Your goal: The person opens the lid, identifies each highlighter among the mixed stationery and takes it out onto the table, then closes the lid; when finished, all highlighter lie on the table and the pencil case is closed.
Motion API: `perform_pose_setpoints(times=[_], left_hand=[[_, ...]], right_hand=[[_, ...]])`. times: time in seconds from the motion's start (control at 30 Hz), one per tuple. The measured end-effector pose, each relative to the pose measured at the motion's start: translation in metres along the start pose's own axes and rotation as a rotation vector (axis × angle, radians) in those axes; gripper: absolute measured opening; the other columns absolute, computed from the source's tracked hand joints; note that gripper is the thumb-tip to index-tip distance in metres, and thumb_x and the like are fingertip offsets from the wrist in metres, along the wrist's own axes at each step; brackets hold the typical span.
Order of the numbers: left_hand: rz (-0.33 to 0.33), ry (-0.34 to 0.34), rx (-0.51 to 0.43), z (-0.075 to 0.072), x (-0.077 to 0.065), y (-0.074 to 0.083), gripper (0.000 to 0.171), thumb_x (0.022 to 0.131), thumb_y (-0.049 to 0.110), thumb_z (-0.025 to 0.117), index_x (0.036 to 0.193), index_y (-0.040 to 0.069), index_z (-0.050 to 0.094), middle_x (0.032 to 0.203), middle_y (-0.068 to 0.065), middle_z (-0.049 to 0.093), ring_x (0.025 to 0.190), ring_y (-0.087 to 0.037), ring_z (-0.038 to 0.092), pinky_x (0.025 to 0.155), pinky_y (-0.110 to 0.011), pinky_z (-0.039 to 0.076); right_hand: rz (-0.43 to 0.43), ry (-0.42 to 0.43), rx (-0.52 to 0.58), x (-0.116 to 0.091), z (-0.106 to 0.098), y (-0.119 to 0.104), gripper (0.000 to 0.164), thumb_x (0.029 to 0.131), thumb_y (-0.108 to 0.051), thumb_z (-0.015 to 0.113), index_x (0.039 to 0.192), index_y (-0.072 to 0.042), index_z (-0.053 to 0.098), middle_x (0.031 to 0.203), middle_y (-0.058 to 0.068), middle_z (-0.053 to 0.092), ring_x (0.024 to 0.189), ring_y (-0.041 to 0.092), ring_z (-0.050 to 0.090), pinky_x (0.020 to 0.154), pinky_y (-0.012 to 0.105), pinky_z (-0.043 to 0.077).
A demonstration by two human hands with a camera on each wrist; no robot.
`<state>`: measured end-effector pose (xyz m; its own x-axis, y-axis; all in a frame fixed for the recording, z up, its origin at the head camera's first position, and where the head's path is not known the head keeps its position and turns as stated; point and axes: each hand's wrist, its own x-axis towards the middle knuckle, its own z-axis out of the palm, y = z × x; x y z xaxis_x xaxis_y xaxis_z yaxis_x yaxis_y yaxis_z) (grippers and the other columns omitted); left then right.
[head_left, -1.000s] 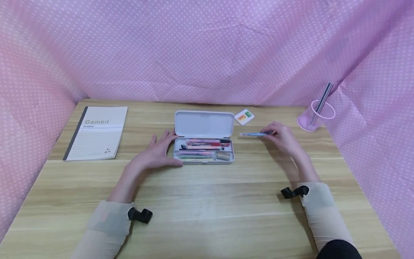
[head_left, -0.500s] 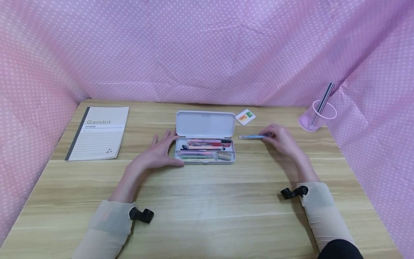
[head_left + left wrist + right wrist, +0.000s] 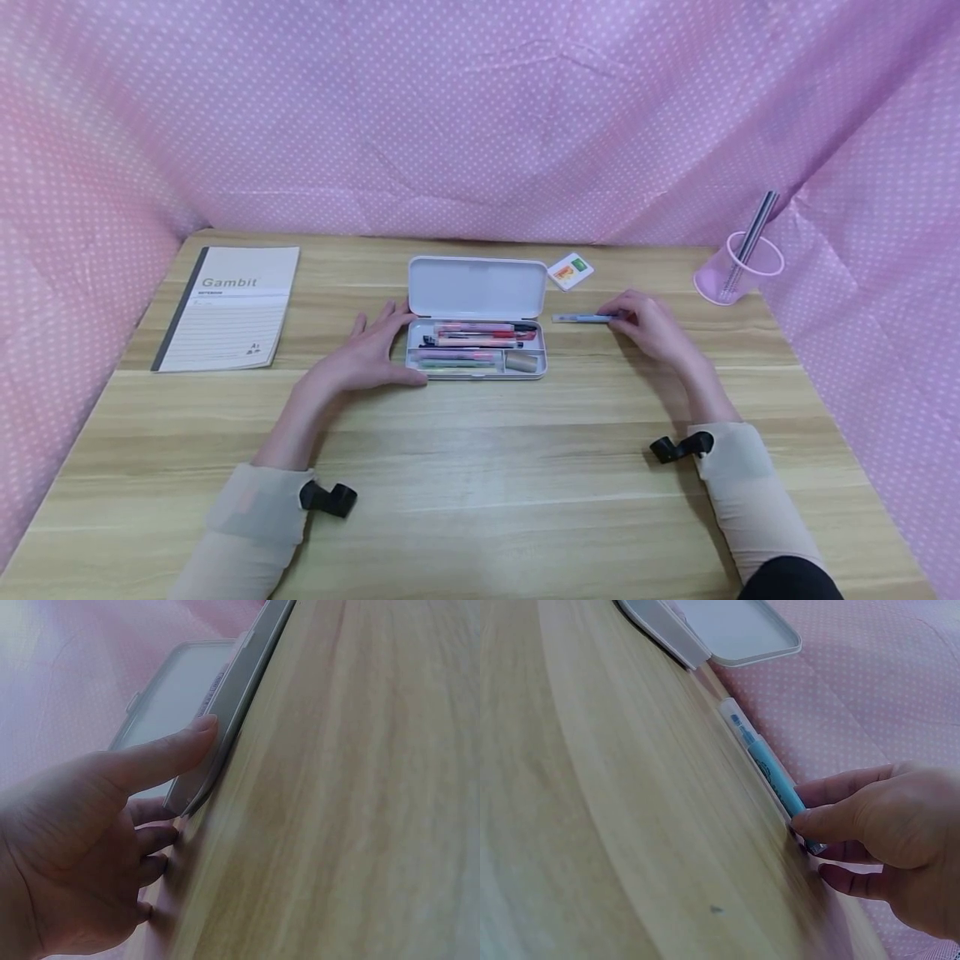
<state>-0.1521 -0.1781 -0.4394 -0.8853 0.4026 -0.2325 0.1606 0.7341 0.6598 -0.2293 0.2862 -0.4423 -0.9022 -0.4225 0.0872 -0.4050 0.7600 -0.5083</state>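
Observation:
An open white pencil case stands in the middle of the table, its lid folded back. Inside lie several pens and a short grey cylinder in the small front-right compartment. My left hand holds the case at its left end, thumb along the front wall and the index finger at the back corner. To the right of the case, my right hand pinches the rear end of a light-blue highlighter between thumb and fingers. Its clear cap points left toward the case, and it appears to lie on the tabletop.
A Gambit notebook lies at the far left. Behind the case's right corner is a small white card-like piece with green and orange print. A pink mesh cup holding dark striped sticks stands back right. Dotted pink cloth surrounds the table.
The highlighter has come down to the tabletop and shifted slightly left with my right hand. My left hand stays at the pencil case.

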Motion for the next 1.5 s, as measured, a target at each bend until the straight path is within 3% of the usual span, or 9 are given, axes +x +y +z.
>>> perform_pose_setpoints(times=[0.67, 1.5], left_hand=[[0.001, 0.011, -0.012, 0.0013, 0.0017, -0.0012, 0.102, 0.077, 0.049, 0.086, 0.159, 0.015, 0.034, 0.174, -0.018, 0.009, 0.163, -0.037, -0.004, 0.128, -0.064, -0.014], [-0.012, 0.001, -0.002, 0.0006, 0.0025, -0.0001, 0.103, 0.078, 0.051, 0.085, 0.158, 0.012, 0.033, 0.174, -0.02, 0.01, 0.163, -0.038, -0.003, 0.128, -0.064, -0.013]], right_hand=[[-0.018, 0.011, 0.01, -0.0002, 0.0008, 0.002, 0.023, 0.091, 0.003, 0.071, 0.111, -0.006, 0.077, 0.109, 0.014, 0.074, 0.098, 0.028, 0.067, 0.087, 0.041, 0.053], [0.009, -0.022, 0.004, -0.0009, -0.0022, -0.0024, 0.024, 0.092, 0.0, 0.071, 0.114, -0.007, 0.076, 0.111, 0.013, 0.074, 0.101, 0.027, 0.067, 0.091, 0.043, 0.053]])
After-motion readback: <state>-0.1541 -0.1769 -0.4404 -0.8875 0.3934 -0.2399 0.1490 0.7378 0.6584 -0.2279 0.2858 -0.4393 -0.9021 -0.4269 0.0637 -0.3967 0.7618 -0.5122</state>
